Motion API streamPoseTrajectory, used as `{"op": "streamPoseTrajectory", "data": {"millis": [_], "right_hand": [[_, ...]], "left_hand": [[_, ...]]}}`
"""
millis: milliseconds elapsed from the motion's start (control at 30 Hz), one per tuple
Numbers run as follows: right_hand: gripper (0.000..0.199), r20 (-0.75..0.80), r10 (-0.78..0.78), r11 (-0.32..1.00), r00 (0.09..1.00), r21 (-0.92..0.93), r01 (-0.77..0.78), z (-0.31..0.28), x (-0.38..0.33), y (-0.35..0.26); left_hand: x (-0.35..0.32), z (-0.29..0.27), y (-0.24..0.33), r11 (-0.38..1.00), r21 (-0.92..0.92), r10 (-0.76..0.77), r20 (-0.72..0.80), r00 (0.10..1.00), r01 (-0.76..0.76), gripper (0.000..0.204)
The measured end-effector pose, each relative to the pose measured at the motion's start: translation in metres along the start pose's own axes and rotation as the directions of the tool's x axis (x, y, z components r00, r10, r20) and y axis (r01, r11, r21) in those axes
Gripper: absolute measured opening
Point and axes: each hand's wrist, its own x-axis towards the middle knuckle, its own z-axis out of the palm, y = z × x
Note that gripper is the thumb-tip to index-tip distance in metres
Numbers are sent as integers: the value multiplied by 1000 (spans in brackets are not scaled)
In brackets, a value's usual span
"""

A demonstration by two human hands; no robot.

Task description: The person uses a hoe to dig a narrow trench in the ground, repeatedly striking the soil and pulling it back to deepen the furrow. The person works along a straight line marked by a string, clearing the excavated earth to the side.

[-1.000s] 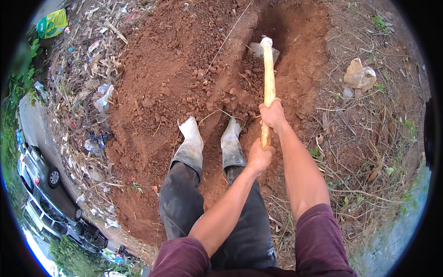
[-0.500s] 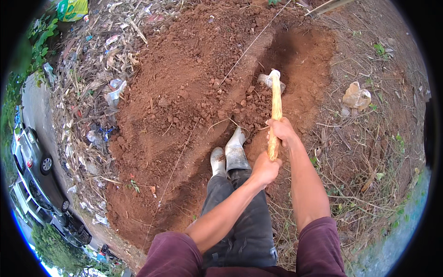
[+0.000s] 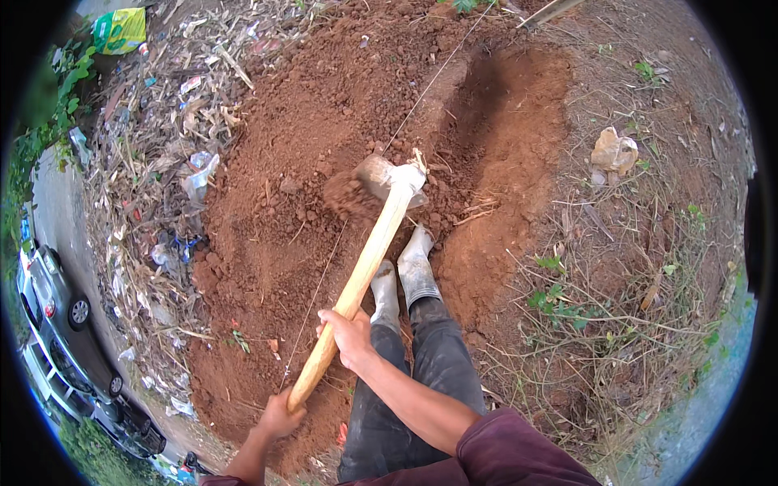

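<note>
Both my hands grip a hoe with a thick, pale wooden handle (image 3: 369,263). My left hand (image 3: 281,415) is wrapped round the butt end at lower left. Higher up the shaft, my right hand (image 3: 350,336) is closed round the wood, in front of my dark trousers. The hoe's metal blade (image 3: 374,176) sits above the boundary between the trench and the soil heap, and loose red soil (image 3: 348,197) blurs as it comes off its left side. Just below the blade stand my pale, muddy boots (image 3: 416,255).
A trench (image 3: 519,121) runs up on the right, beside the red soil heap (image 3: 284,178). A thin string (image 3: 442,69) stretches across the heap's edge. Litter and dry stalks (image 3: 186,121) lie left, with parked cars (image 3: 69,300) beyond. A dirty pale lump (image 3: 613,152) rests right of the trench.
The hoe has swung from the trench leftward to the heap's edge, throwing soil left. Both hands have moved left and down, the left one farthest. The boots have stayed in place.
</note>
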Motion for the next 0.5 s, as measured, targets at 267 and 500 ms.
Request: {"op": "streamPoseTrajectory", "data": {"millis": [267, 500], "right_hand": [[32, -229, -554, 809, 800, -375, 452, -62, 69, -201], [55, -216, -653, 540, 726, -805, 246, -124, 177, -339]], "left_hand": [[180, 88, 174, 963, -132, 233, -43, 972, -236, 35], [370, 155, 349, 823, -410, 360, -160, 919, -394, 28]]}}
